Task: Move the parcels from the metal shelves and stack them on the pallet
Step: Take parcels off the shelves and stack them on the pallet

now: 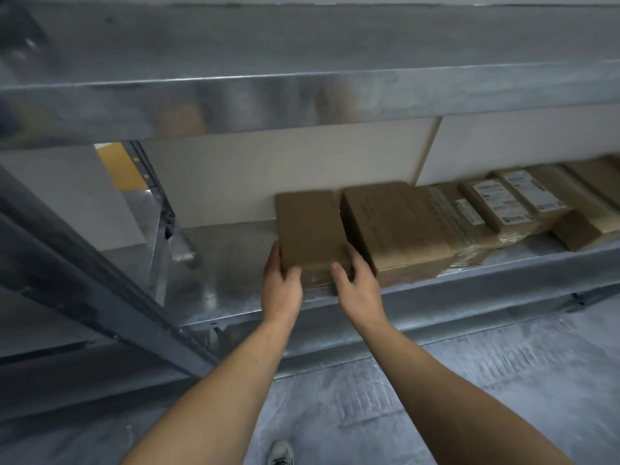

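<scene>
A plain brown cardboard parcel (pixel 310 229) lies on the lower metal shelf (pixel 231 263), the leftmost of a row. My left hand (pixel 281 286) grips its near left corner, thumb on the front face and fingers along the left side. My right hand (pixel 357 283) grips its near right corner, with the fingers slipped between this parcel and the larger brown box (pixel 396 226) beside it. The pallet is out of view.
More parcels (pixel 516 203), some with white labels, lie in a row to the right on the same shelf. An upper shelf beam (pixel 302 95) crosses overhead. A slanted metal upright (pixel 100 283) stands at the left. Grey floor and a shoe (pixel 281 453) show below.
</scene>
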